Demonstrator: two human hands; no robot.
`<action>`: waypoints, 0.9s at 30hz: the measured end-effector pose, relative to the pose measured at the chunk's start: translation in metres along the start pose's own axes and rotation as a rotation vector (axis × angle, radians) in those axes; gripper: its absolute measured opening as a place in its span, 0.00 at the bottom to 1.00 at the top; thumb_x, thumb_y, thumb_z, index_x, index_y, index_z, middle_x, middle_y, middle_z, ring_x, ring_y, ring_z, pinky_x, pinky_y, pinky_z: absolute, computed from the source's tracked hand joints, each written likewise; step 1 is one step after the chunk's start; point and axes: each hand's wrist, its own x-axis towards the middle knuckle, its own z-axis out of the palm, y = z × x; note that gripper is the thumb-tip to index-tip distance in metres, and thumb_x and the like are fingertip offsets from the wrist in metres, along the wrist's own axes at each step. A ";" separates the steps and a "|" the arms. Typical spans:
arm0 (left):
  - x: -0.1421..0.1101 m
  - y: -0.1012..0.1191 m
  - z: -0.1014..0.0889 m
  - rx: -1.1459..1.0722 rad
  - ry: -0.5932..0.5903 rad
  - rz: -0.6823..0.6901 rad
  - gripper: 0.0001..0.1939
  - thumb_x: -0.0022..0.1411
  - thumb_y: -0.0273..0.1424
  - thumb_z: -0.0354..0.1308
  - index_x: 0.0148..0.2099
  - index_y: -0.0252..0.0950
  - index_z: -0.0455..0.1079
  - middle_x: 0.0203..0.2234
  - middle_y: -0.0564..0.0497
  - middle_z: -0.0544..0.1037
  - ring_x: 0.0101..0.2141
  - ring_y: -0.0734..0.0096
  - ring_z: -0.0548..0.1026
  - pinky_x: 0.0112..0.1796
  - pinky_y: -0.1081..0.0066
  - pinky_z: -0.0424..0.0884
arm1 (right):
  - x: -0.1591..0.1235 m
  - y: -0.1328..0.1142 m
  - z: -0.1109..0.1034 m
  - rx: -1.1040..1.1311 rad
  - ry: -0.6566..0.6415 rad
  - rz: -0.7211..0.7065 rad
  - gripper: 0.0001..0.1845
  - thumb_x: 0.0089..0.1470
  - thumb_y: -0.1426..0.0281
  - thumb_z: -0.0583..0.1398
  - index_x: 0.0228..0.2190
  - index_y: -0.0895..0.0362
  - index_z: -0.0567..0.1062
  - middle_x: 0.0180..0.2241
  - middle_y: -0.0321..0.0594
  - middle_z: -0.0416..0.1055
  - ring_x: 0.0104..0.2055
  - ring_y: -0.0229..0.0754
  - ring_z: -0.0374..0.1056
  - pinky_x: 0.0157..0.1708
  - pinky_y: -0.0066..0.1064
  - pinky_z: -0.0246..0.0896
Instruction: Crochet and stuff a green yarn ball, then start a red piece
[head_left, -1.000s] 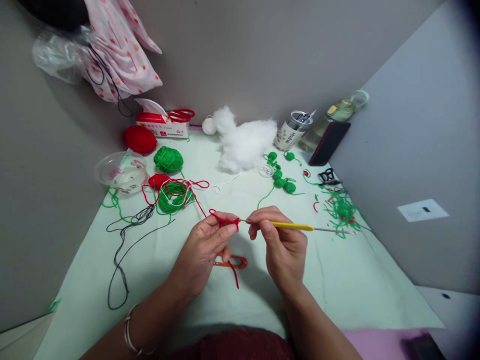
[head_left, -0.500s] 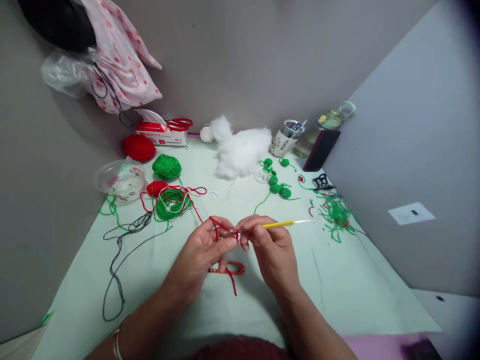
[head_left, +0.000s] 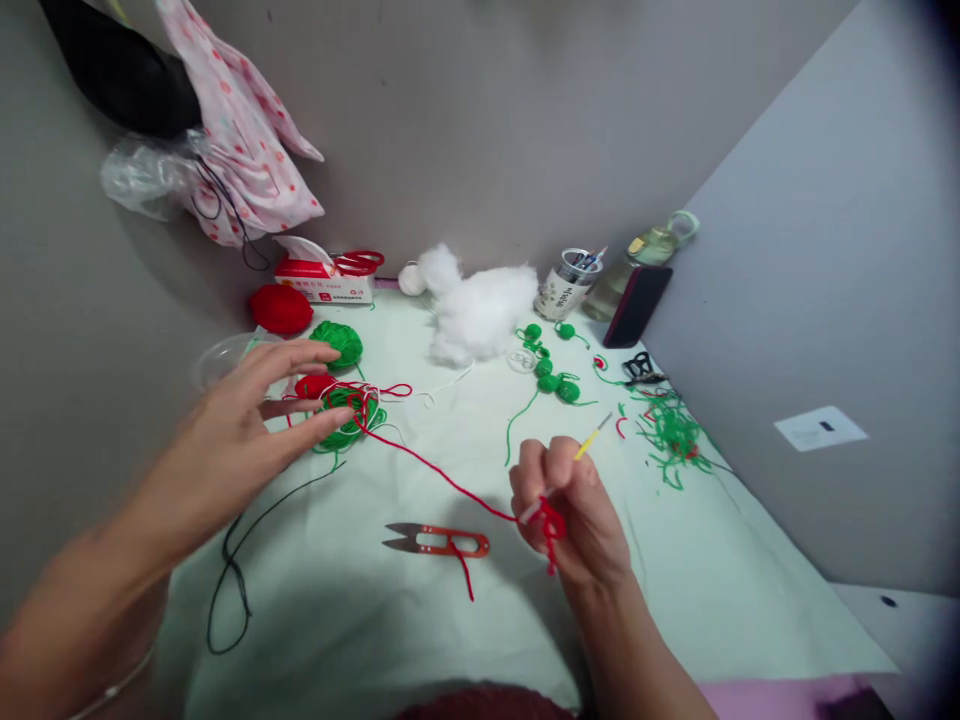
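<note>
Pale-green cloth [head_left: 697, 560] — right hand [head_left: 591, 530], right of orange-handled metal snips [head_left: 420, 538], grips yellow-handled hook [head_left: 587, 444], small red yarn piece [head_left: 552, 520] seemingly unfinished — left hand [head_left: 232, 430] spread.

the right hand [head_left: 574, 510] grasps a yellow-handled crochet hook [head_left: 589, 443] and a small red crochet piece [head_left: 552, 524] above the counter [head_left: 337, 610]. red yarn [head_left: 442, 473] stretches from the piece to a green yarn bundle [head_left: 348, 437] toward the left edge, where the left hand [head_left: 259, 415] hovers with fingers spread; whether its thumb touches the strand is unclear. orange snips [head_left: 436, 541] lie between the hands, nearer the front edge. white stuffing [head_left: 487, 312] sits by the back edge, green clippings [head_left: 675, 425] by the right.
</note>
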 end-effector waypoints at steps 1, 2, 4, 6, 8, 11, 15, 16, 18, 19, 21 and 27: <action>-0.007 0.003 0.009 -0.052 0.073 0.061 0.20 0.58 0.39 0.71 0.52 0.42 0.80 0.52 0.49 0.79 0.59 0.52 0.69 0.50 0.64 0.73 | 0.001 0.001 0.001 -0.057 0.021 -0.008 0.09 0.64 0.61 0.65 0.33 0.51 0.79 0.29 0.34 0.75 0.17 0.30 0.63 0.15 0.20 0.63; -0.015 0.004 0.019 -0.141 0.044 0.051 0.18 0.59 0.39 0.70 0.52 0.43 0.80 0.56 0.48 0.77 0.60 0.52 0.68 0.50 0.65 0.73 | 0.003 0.002 0.002 -0.108 0.039 -0.024 0.09 0.64 0.61 0.65 0.34 0.52 0.80 0.30 0.35 0.77 0.18 0.31 0.66 0.17 0.22 0.66; -0.031 0.004 0.042 -0.471 -0.164 -0.055 0.22 0.59 0.47 0.69 0.52 0.43 0.80 0.62 0.45 0.73 0.57 0.45 0.73 0.40 0.65 0.79 | 0.004 0.006 0.003 -0.192 0.079 -0.078 0.09 0.64 0.63 0.65 0.34 0.53 0.82 0.32 0.38 0.79 0.20 0.32 0.70 0.21 0.24 0.69; -0.042 0.005 0.066 -0.765 -0.419 -0.172 0.33 0.56 0.55 0.68 0.58 0.44 0.77 0.67 0.41 0.69 0.61 0.38 0.70 0.41 0.59 0.81 | 0.004 0.009 0.004 -0.244 0.104 -0.131 0.09 0.64 0.64 0.65 0.35 0.53 0.83 0.34 0.39 0.79 0.21 0.32 0.71 0.21 0.25 0.69; -0.044 0.010 0.086 -1.012 -0.448 -0.258 0.37 0.57 0.59 0.64 0.62 0.45 0.74 0.67 0.41 0.69 0.66 0.41 0.66 0.52 0.54 0.77 | 0.002 0.013 0.004 -0.278 0.100 -0.165 0.09 0.65 0.64 0.64 0.36 0.53 0.84 0.35 0.40 0.79 0.22 0.32 0.71 0.20 0.25 0.68; -0.034 0.018 0.108 -1.285 -0.288 -0.277 0.26 0.69 0.57 0.52 0.49 0.44 0.79 0.57 0.45 0.78 0.66 0.50 0.67 0.60 0.50 0.69 | 0.000 0.017 0.005 -0.330 0.078 -0.193 0.09 0.65 0.65 0.63 0.38 0.52 0.85 0.36 0.41 0.80 0.23 0.33 0.72 0.19 0.24 0.66; -0.025 0.013 0.115 -0.964 -0.059 0.063 0.31 0.76 0.46 0.47 0.23 0.42 0.75 0.45 0.49 0.84 0.67 0.56 0.64 0.69 0.51 0.49 | 0.003 0.017 0.004 -0.397 0.167 -0.232 0.09 0.64 0.63 0.64 0.35 0.53 0.84 0.35 0.42 0.81 0.20 0.33 0.69 0.17 0.25 0.64; -0.026 0.008 0.113 -0.770 -0.039 0.171 0.29 0.75 0.45 0.50 0.23 0.43 0.76 0.47 0.48 0.84 0.69 0.55 0.61 0.71 0.52 0.42 | 0.004 0.016 0.004 -0.413 0.202 -0.246 0.10 0.64 0.62 0.65 0.35 0.53 0.83 0.34 0.42 0.81 0.19 0.33 0.69 0.17 0.25 0.64; -0.031 0.000 0.110 -0.467 -0.072 0.257 0.18 0.72 0.41 0.57 0.33 0.44 0.83 0.52 0.48 0.82 0.69 0.53 0.59 0.71 0.52 0.38 | 0.005 0.016 0.003 -0.441 0.249 -0.265 0.11 0.64 0.61 0.65 0.34 0.54 0.83 0.34 0.41 0.81 0.19 0.33 0.68 0.17 0.25 0.63; -0.035 -0.002 0.109 -0.410 -0.126 0.221 0.13 0.70 0.40 0.59 0.40 0.45 0.85 0.53 0.47 0.81 0.68 0.52 0.61 0.70 0.52 0.43 | 0.006 0.016 0.002 -0.453 0.257 -0.265 0.11 0.64 0.61 0.65 0.34 0.54 0.83 0.34 0.41 0.81 0.20 0.33 0.68 0.17 0.26 0.63; -0.041 -0.004 0.108 -0.470 -0.251 0.046 0.13 0.69 0.39 0.61 0.51 0.45 0.83 0.52 0.46 0.82 0.60 0.52 0.70 0.64 0.54 0.59 | 0.005 0.018 0.000 -0.476 0.261 -0.265 0.10 0.64 0.62 0.64 0.35 0.53 0.83 0.36 0.42 0.80 0.22 0.34 0.69 0.19 0.26 0.64; -0.045 -0.004 0.113 -0.744 -0.326 -0.286 0.15 0.64 0.36 0.66 0.52 0.45 0.82 0.37 0.50 0.82 0.31 0.70 0.72 0.35 0.72 0.71 | 0.003 0.025 -0.001 -0.537 0.251 -0.285 0.08 0.66 0.66 0.63 0.38 0.51 0.84 0.38 0.41 0.79 0.25 0.35 0.72 0.22 0.28 0.66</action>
